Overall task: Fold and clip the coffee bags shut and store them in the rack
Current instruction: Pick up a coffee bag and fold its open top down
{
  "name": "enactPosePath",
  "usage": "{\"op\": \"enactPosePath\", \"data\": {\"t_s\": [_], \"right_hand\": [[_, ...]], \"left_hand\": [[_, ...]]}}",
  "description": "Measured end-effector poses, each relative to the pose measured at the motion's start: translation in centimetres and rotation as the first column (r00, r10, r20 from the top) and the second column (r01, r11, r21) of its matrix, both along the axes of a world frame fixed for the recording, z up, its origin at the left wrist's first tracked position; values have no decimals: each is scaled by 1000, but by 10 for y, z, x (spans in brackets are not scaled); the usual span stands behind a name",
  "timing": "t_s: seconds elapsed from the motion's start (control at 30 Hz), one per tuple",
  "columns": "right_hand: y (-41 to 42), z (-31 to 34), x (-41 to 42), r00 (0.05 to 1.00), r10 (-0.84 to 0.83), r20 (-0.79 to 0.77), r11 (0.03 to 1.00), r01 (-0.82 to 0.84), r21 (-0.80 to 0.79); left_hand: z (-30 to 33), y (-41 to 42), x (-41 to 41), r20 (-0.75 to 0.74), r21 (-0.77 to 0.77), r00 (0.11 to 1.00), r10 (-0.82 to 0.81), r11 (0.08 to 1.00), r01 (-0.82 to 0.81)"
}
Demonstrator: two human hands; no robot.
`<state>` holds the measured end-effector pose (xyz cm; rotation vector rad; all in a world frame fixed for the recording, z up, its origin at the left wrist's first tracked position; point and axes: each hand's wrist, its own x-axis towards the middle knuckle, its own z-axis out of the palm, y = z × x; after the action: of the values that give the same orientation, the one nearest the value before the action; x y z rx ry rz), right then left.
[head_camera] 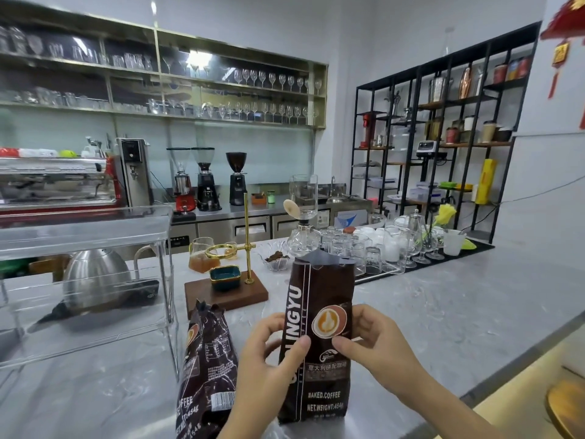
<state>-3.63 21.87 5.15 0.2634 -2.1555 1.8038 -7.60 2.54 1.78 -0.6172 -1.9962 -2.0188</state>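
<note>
Upright coffee bag, dark brown, top unfolded and open, standing on grey marble table. Left hand grip clamped on bag's left edge, thumb across front. Right hand grip clamped on bag's right edge, thumb on front. Second coffee bag lying just left, crumpled. Clear acrylic rack at far left of table.

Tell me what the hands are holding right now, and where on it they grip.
Both hands hold the upright coffee bag at its middle: the left hand grips its left edge, the right hand its right edge, thumbs on the front. Its top is open, with no clip.
</note>
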Motion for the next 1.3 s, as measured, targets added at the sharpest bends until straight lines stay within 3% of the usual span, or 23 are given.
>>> {"op": "enactPosePath", "data": {"t_s": [0.13,0.27,0.6,0.93,1.13,1.3], "right_hand": [[1,-8,4,998,21,61,999,-23,34],[2,-1,3,999,14,32,1000,-15,19],[2,51,9,981,-44,-190,998,32,-62],[-5,69,21,978,-55,-202,987,22,-160],[-9,73,18,955,-151,-253,985,123,-123],[-11,74,23,969,-98,-227,992,77,-102]], "left_hand": [[-2,-7,-1,-53,-151,997,54,987,-61],[10,-11,-3,-44,-174,997,63,982,-70],[77,-5,15,-108,-40,988,-108,994,104],[93,-3,24,-170,134,986,5,991,18],[95,-2,19,-114,223,990,81,973,-54],[93,-8,21,-130,224,987,91,973,-60]]}}
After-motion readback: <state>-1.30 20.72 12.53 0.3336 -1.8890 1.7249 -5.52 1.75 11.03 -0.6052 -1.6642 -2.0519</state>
